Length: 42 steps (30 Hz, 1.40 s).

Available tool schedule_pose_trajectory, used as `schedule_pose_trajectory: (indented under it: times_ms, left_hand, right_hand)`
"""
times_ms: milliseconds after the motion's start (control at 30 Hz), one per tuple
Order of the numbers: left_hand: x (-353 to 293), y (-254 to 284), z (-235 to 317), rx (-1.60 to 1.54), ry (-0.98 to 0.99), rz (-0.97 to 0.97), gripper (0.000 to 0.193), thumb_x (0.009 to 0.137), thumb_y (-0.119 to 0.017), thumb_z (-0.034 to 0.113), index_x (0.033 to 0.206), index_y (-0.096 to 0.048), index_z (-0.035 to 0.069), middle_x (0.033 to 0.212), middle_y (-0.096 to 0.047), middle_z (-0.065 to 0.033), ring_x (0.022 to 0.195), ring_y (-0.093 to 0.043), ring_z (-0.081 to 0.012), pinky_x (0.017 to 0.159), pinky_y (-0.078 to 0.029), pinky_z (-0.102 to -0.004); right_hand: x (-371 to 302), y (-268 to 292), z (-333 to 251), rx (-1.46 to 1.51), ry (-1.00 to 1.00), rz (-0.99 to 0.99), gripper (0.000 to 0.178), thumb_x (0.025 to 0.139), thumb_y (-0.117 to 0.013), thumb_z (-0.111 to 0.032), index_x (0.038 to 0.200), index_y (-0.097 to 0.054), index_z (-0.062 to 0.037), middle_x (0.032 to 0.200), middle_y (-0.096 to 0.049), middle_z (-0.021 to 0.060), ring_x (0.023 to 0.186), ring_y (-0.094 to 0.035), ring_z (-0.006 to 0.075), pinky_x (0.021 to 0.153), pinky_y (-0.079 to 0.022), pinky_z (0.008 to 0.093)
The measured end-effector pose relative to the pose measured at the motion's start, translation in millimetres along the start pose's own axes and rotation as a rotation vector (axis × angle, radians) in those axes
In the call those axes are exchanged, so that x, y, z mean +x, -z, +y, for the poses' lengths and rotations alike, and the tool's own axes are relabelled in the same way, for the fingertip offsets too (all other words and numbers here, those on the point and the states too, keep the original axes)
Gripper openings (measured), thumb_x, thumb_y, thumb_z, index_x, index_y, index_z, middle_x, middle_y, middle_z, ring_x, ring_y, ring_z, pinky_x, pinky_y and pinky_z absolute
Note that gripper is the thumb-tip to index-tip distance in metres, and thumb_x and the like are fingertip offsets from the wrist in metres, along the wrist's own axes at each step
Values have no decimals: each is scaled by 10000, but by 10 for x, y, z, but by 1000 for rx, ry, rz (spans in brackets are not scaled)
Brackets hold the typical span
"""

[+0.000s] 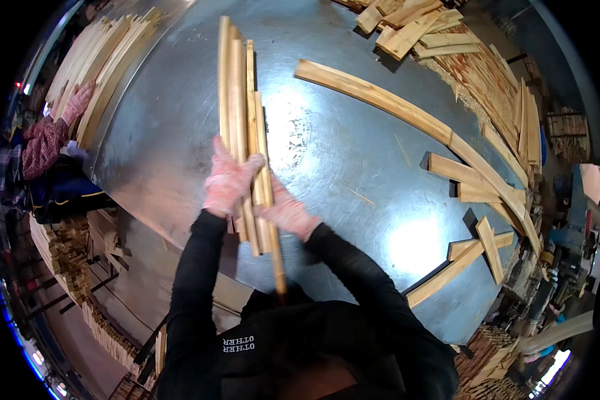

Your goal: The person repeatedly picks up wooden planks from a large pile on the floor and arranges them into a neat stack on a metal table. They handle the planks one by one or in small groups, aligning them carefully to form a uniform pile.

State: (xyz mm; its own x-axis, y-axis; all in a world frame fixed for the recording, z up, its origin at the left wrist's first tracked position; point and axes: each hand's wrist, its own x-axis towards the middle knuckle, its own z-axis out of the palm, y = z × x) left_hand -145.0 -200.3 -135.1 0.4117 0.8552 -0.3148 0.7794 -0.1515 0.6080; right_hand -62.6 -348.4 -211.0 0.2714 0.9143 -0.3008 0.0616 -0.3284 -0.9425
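Observation:
A bundle of several long pale wooden slats [241, 100] lies lengthwise on a grey metal table [167, 133], its near ends reaching toward my chest. My left hand [228, 181], in a pink patterned glove, grips the bundle from the left side with fingers wrapped over the top. My right hand [285, 211], gloved the same, clasps the slats from the right, slightly closer to me. Both black sleeves come up from the lower edge.
Long wood strips [380, 100] and short offcuts [477, 243] lie on the table's right half. More slats [103, 60] are stacked at the far left, where another person's gloved hand [78, 101] rests on them. Wood stacks [67, 253] stand below the table's left edge.

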Motion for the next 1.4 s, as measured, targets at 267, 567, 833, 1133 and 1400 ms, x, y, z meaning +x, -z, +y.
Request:
schedule_pose_trajectory:
  times_ms: [267,567,833,1133,1400]
  left_hand:
    - [72,-251,213,176,99,28,1227,752,-762,600,1597,-70,41,1505,-362,-294,1401,-384,-422,1115,-376,-500]
    - [-129,-323,462,231,-126,247,947,636,-821,295,1397,-341,-1,1195,-490,-220,1045,-553,-440,864,-496,-498]
    - [-260,-15,-361,268,-202,276,1037,616,-845,191,1504,-360,-36,1434,-486,-273,1332,-487,-425,1130,-406,-442]
    - [-726,133,-1130,303,-337,107,994,642,-777,172,1534,-361,33,1500,-429,-251,1383,-427,-424,1139,-388,-456]
    - [-931,-241,-642,608,-211,32,1220,700,-831,465,1601,-119,54,1574,-239,-325,1453,-260,-483,1172,-293,-502]
  right_hand:
    - [279,738,-429,43,-84,120,806,875,-601,-204,1571,-228,-38,1345,-577,267,1230,-574,399,1050,-447,429]
    - [2621,2473,-659,-1272,836,634,653,807,-673,-567,1245,-618,-86,1275,-621,170,1231,-549,352,1042,-406,453]
    - [2384,2700,-527,-1375,306,142,725,761,-707,-596,1264,-591,-87,1098,-668,154,1079,-624,329,966,-441,460]
    - [834,1438,-433,-1041,298,51,147,930,-515,-154,983,-550,-21,824,-645,207,605,-664,309,426,-524,448]
    - [79,1147,-487,-822,214,36,231,990,-445,-173,1100,-602,-44,991,-691,168,888,-700,331,774,-583,438]
